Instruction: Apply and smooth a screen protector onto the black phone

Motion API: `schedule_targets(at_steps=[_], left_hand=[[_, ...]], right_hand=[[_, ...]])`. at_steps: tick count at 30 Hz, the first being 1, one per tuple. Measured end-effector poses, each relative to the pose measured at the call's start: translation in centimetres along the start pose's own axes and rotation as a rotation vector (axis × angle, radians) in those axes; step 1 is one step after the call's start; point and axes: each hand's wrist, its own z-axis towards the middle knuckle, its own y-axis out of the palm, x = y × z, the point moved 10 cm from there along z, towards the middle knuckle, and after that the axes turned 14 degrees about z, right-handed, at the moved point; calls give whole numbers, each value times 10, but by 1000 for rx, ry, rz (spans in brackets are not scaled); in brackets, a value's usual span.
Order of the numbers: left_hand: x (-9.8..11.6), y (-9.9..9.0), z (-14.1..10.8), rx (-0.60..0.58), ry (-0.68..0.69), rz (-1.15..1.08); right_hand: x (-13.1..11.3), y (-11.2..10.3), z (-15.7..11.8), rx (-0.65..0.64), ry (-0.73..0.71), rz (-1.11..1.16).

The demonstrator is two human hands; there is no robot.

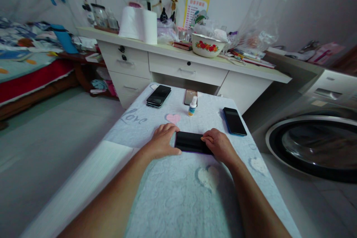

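A black-screened smartphone (191, 142) with a purplish edge lies flat, long side across, on the cloth-covered table. My left hand (163, 142) grips its left end, thumb at the near edge and fingers at the far edge. Over the phone's right end, my right hand (219, 144) is closed, fingertips pressed on the screen; a small yellowish bit shows at the fingers, too small to name. Beyond the phone stands a small white-capped spray bottle (192, 106) with a blue and yellow label.
A stack of phones (158, 96) lies at the table's far left. Another phone (191, 97) lies behind the bottle, and a blue-edged phone (234, 121) at the right. A white desk (173, 67) stands behind, with a flowered bowl (206, 46). The washing machine (315, 96) is at the right.
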Motion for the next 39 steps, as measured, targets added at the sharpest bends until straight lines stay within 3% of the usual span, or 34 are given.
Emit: schedule_targets(at_steps=[39], left_hand=[[0,-1,0,-28,-13,15]], right_hand=[[-3,1,-3,-65,3,75]])
